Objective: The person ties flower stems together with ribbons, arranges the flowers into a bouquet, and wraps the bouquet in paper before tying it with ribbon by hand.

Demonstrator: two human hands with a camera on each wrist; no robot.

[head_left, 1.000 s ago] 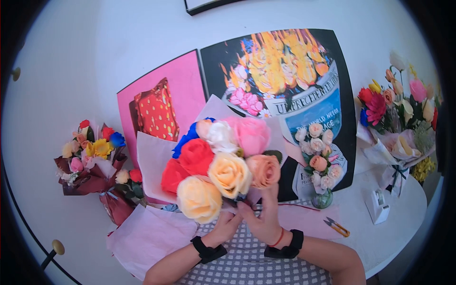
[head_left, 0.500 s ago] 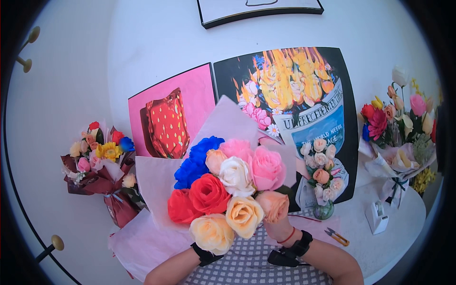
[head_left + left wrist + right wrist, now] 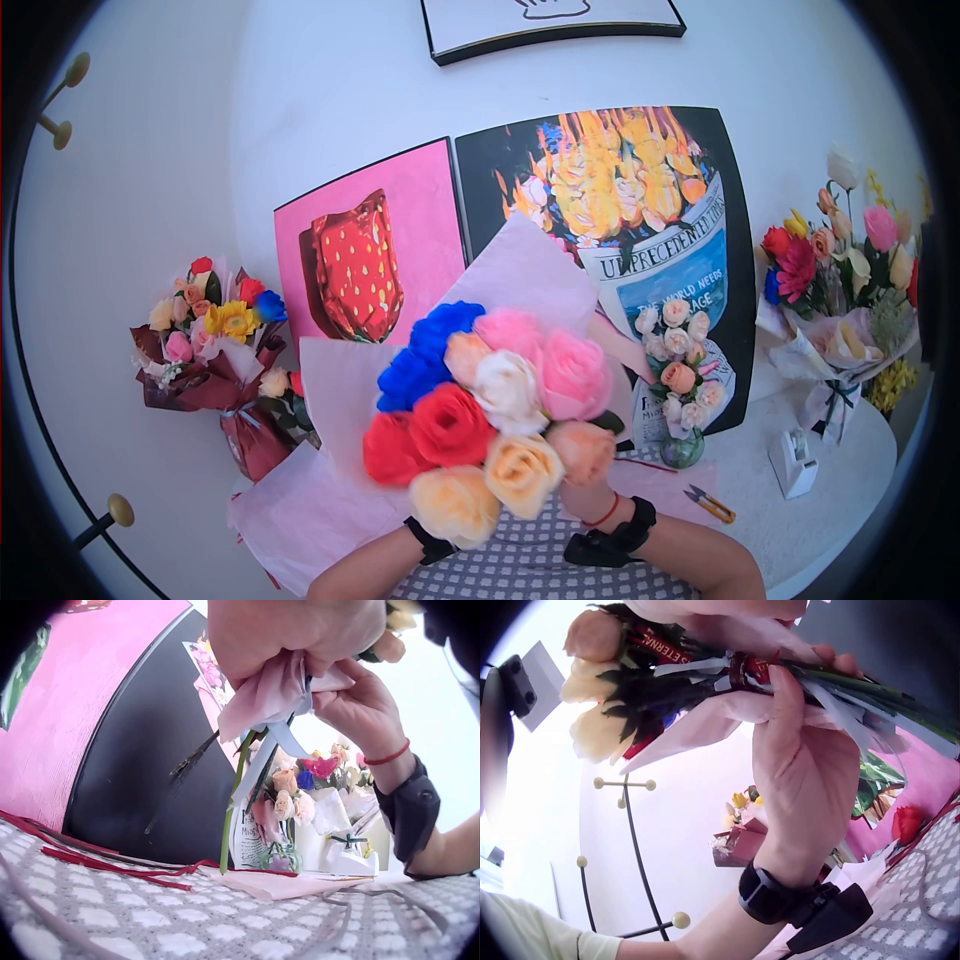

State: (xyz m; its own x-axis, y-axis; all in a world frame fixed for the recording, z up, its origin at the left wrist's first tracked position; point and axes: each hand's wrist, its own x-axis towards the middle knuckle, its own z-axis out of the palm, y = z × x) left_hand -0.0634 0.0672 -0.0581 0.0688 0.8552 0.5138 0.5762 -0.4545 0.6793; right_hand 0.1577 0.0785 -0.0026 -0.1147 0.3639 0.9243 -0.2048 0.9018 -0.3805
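A bouquet of red, blue, pink, white and cream flowers (image 3: 450, 425), backed by pale pink paper (image 3: 510, 265), is held up over the table. In the right wrist view the left hand (image 3: 806, 780) grips the gathered stems (image 3: 847, 682) and paper, its thumb across them. Around the paper's upper part, the right hand (image 3: 735, 607) lies opposite. The left wrist view shows the right hand (image 3: 364, 709) pinching a paper edge, beside the left hand (image 3: 296, 634). A pale ribbon (image 3: 281, 742) hangs among the stems. Blooms hide most of both hands in the head view.
Pink paper (image 3: 310, 515) lies at left, near a dark red wrapped bouquet (image 3: 230, 370). Scissors (image 3: 710, 504), a tape dispenser (image 3: 795, 463) and a glass vase (image 3: 682, 449) stand or lie at right. Red ribbon strips (image 3: 112, 866) lie on the checked cloth (image 3: 165, 919).
Over the last second the bouquet has shifted right and turned, with more of its blue and white blooms showing. The hands have become more hidden behind it. The head view has tilted upward.
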